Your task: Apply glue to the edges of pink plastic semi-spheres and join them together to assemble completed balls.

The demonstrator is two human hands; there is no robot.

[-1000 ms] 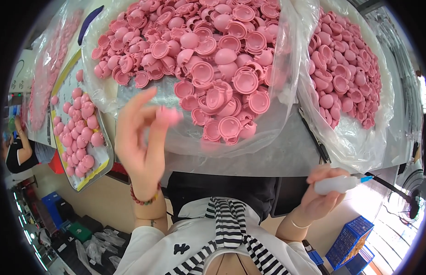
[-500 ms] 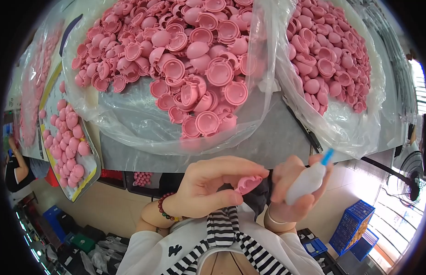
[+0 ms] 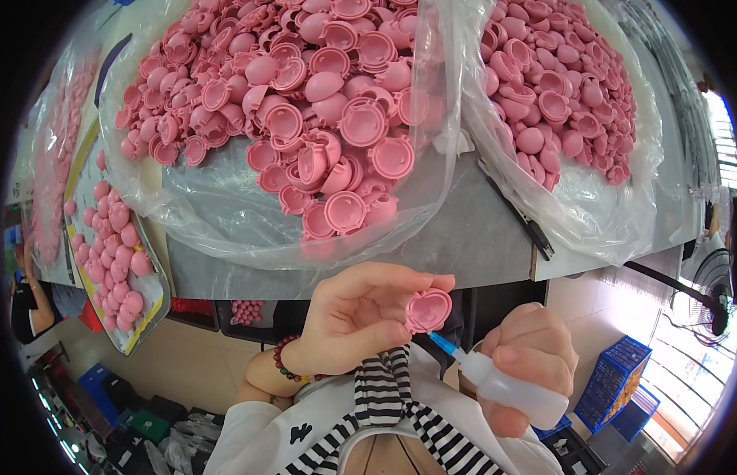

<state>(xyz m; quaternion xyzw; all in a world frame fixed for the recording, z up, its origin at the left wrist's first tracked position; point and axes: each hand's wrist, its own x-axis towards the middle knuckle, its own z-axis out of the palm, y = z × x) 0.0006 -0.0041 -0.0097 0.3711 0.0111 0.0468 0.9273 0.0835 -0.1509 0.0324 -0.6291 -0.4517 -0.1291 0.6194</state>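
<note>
In the head view my left hand [image 3: 360, 317] pinches a pink cap [image 3: 428, 309] above my lap, hollow toward me; my right hand [image 3: 527, 360] is wrapped around a squeeze bottle [image 3: 507, 388], nozzle at the cap's rim. I'd hold the cap steady and squeeze lightly.

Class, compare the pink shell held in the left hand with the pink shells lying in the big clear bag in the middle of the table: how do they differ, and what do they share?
The held pink shell is single, pinched in the left hand; the bagged pink shells lie heaped and untouched. The held one turns its hollow side to the blue nozzle of the squeeze bottle in the right hand; the bagged ones face every way. Both are round, pink and rimmed.
</note>
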